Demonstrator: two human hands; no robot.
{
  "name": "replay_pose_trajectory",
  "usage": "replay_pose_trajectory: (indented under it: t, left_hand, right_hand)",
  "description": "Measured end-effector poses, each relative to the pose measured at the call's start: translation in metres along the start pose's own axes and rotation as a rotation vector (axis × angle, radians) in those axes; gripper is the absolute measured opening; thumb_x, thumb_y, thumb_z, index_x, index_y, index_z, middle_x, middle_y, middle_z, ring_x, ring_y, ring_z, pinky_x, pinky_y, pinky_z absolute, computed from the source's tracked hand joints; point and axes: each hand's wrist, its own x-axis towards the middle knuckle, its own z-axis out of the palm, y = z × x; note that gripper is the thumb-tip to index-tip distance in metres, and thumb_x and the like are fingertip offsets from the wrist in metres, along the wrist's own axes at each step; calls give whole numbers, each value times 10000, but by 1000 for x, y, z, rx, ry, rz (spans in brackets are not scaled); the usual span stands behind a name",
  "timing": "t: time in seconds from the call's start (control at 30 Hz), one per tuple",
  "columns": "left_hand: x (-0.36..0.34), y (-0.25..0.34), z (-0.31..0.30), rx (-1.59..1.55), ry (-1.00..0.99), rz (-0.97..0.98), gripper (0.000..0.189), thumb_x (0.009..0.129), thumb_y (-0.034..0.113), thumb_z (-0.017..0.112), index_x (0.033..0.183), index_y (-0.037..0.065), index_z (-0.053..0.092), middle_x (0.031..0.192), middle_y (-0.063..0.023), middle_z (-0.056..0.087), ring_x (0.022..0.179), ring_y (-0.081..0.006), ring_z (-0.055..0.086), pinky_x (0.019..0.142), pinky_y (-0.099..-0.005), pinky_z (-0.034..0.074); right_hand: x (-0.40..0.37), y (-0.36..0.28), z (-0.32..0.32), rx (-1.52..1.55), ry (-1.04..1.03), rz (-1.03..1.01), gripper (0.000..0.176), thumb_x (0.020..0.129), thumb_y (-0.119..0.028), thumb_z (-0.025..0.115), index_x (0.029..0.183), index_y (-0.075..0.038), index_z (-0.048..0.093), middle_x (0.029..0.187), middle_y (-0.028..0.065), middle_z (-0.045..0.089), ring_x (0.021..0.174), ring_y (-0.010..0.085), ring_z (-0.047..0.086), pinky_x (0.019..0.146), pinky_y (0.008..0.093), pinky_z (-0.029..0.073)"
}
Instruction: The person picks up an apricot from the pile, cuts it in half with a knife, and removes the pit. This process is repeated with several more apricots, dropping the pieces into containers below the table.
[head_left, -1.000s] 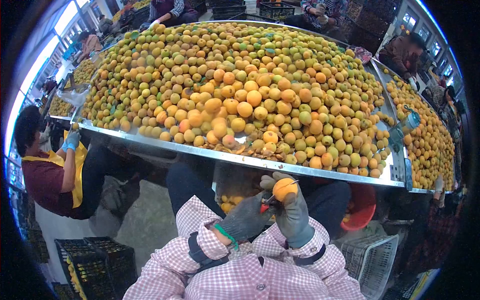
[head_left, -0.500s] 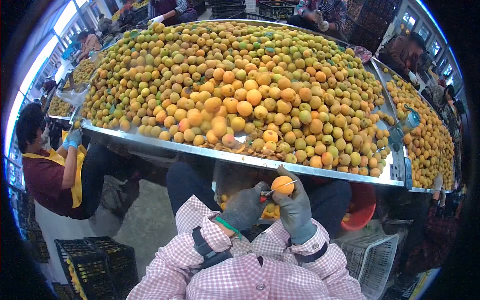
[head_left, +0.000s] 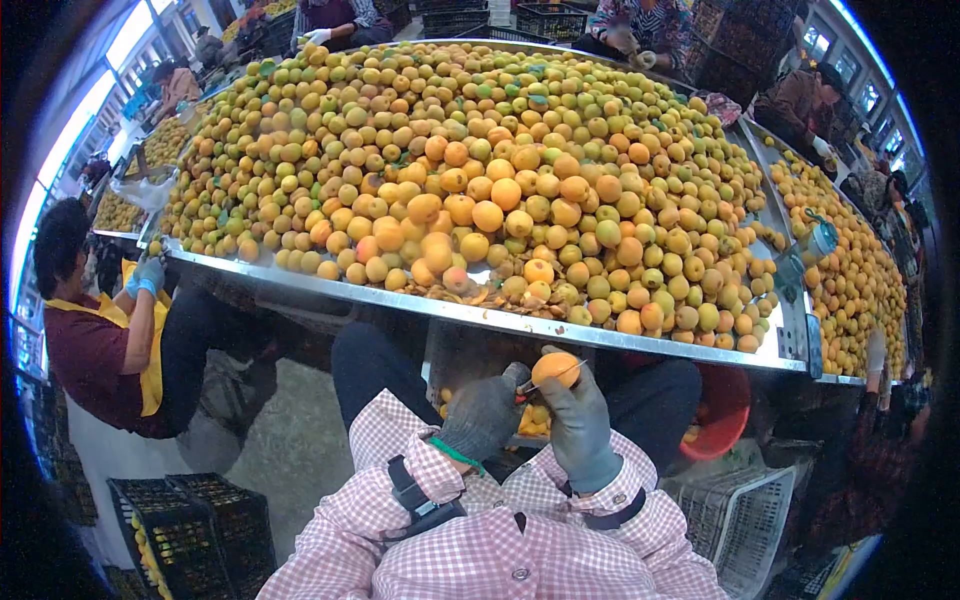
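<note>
My left hand [head_left: 480,418], in a dark grey knitted glove, is closed round a small knife [head_left: 526,389] with a bit of red handle showing. Its thin blade lies against an orange apricot [head_left: 557,369]. My right hand [head_left: 582,432], in a smoother grey glove, grips that apricot between thumb and fingers. Both hands are above my lap, just short of the metal table edge [head_left: 480,313]. Beyond the edge lies a big heap of yellow-orange apricots [head_left: 480,190], with scraps of flesh [head_left: 490,292] near the rim.
Beneath my hands sits a container of apricots [head_left: 535,420], partly hidden. A red tub [head_left: 722,410] and a white crate [head_left: 745,520] are at right; black crates [head_left: 205,530] at left. A co-worker in a yellow apron [head_left: 120,320] sits at left. A clear bottle [head_left: 815,243] stands at the table's right.
Both hands have dropped slightly towards my lap. The apricot has moved a little down and left and turned, with the blade still at it.
</note>
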Motion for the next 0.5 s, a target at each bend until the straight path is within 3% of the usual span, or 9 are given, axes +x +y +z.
replay_pose_trajectory:
  t: [0.07, 0.1, 0.17, 0.2, 0.3, 0.33, 0.43, 0.47, 0.5]
  left_hand:
    - [-3, 0, 0, -7, 10, 21, 326, 830, 248, 572, 1090, 54, 537, 733, -222, 619, 733, -380, 623, 647, -458, 488]
    - [-4, 1, -4, -43, -23, 14, 321, 831, 236, 587, 1093, 56, 545, 775, -213, 627, 764, -361, 631, 667, -433, 493]
    - [-7, -4, -7, -75, -58, 13, 316, 831, 224, 602, 1096, 57, 553, 817, -204, 634, 794, -342, 638, 687, -408, 498]
    - [-9, -8, -8, -237, 54, 98, 309, 818, 209, 615, 1086, 74, 542, 848, -195, 635, 807, -341, 637, 678, -408, 499]
    - [-13, -6, -29, -417, 116, 179, 357, 792, 210, 654, 1104, 92, 524, 923, -179, 633, 854, -335, 635, 696, -401, 502]
    - [-12, -2, -36, -437, 78, 175, 409, 780, 226, 680, 1132, 94, 518, 966, -171, 632, 888, -329, 633, 722, -393, 504]
    - [-10, -4, -35, -405, 23, 323, 549, 752, 325, 713, 1201, 103, 489, 986, -159, 638, 899, -321, 638, 745, -383, 508]
    - [-9, -2, -38, -405, 21, 323, 549, 752, 325, 713, 1201, 103, 489, 986, -159, 638, 899, -321, 638, 745, -383, 508]
    - [-9, 3, -43, -349, -32, 343, 606, 737, 358, 721, 1235, 121, 470, 991, -157, 639, 887, -319, 642, 743, -382, 508]
  right_hand:
    - [-2, -4, 4, -478, 95, -280, 340, 883, -252, 599, 1097, -5, 508, 1010, 65, 546, 917, 147, 552, 825, 260, 454]
    - [0, -4, 0, -480, 95, -281, 340, 883, -252, 599, 1097, -5, 508, 1010, 65, 546, 917, 147, 552, 825, 260, 454]
    - [8, -3, -17, -421, 103, -158, 320, 894, -263, 577, 1081, -14, 505, 1007, 74, 526, 911, 152, 545, 812, 267, 460]
    - [10, -6, -20, -22, -29, -65, 306, 922, -274, 525, 1094, -22, 503, 1035, 88, 530, 916, 153, 545, 790, 278, 472]
    - [5, -17, -27, 118, -110, 175, 304, 950, -279, 466, 1130, -35, 494, 1055, 87, 535, 931, 159, 551, 770, 284, 479]
    - [5, -9, -33, 147, -256, 99, 303, 944, -237, 472, 1177, -43, 475, 1087, 83, 533, 973, 159, 550, 757, 287, 482]
    - [-6, -7, -14, 24, -212, 53, 331, 919, -219, 497, 1201, -47, 462, 1045, 78, 554, 974, 154, 562, 766, 289, 497]
    - [-13, 1, -22, -357, -300, -216, 338, 875, -120, 544, 1194, -45, 464, 1047, 77, 561, 976, 152, 568, 823, 293, 502]
    - [-16, -4, -21, -354, -296, -214, 338, 875, -120, 544, 1194, -45, 464, 1047, 77, 561, 976, 152, 568, 823, 293, 502]
